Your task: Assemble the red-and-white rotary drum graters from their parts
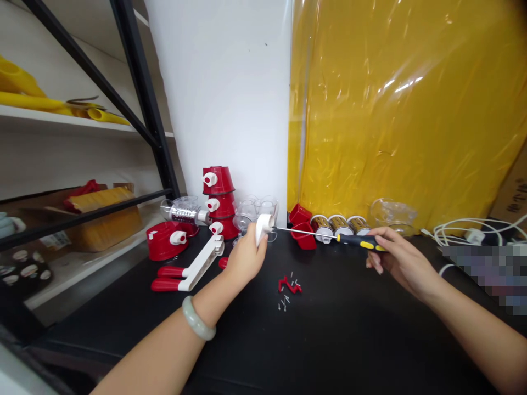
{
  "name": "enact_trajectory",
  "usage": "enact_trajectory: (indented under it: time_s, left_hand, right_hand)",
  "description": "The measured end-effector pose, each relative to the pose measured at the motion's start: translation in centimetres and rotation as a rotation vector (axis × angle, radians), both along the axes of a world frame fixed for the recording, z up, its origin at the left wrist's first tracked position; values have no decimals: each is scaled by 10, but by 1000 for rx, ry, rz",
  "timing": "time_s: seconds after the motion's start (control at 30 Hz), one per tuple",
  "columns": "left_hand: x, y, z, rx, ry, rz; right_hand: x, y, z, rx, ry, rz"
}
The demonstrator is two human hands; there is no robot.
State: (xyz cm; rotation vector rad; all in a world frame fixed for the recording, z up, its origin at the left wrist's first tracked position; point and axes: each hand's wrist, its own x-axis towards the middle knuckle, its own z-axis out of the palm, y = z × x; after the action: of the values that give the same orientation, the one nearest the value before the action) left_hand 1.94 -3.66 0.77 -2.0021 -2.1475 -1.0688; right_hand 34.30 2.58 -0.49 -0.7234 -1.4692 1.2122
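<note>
My left hand (247, 253) is closed around a white plastic part (263, 224), raised above the black table. In my right hand (401, 260) is a screwdriver (354, 240) with a black and yellow handle, held level. Its long shaft points left, and the tip meets the right side of the white part. Whether a screw sits at the tip is too small to tell. Below, on the table, lie small red plastic pieces (295, 287) with several loose screws (285, 302). Left of my left hand rest white handles with red grips (197, 269).
Red housings (219, 180) stand stacked by the wall, with another red housing (161, 242) nearby. Grater drums (340, 226) and red trays (303, 235) line the back. White cables (486, 227) lie at right. A black-framed shelf (142, 93) rises at left.
</note>
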Motion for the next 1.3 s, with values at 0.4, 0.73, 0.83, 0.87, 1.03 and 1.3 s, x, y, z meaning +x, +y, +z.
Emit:
enact_trajectory:
  time_s: [0.4, 0.73, 0.83, 0.87, 1.03, 1.3]
  left_hand:
    - [3, -3, 3, -17, 34, 0]
    - [2, -3, 1, -1, -65, -17]
    - [3, -3, 1, -6, -91, -33]
    - [4, -3, 1, -6, -96, -38]
    - [7, -6, 3, -7, -103, -49]
    - [6, -4, 1, -12, -86, -61]
  right_hand:
    - [-3, 5, -4, 22, -171, -261]
    - [2, 7, -2, 231, 41, -353]
    - [1, 6, -3, 210, 21, -363]
    - [0, 6, -4, 205, 10, -367]
    - [-2, 3, -3, 228, 13, -363]
    - [-2, 0, -1, 210, -6, -360]
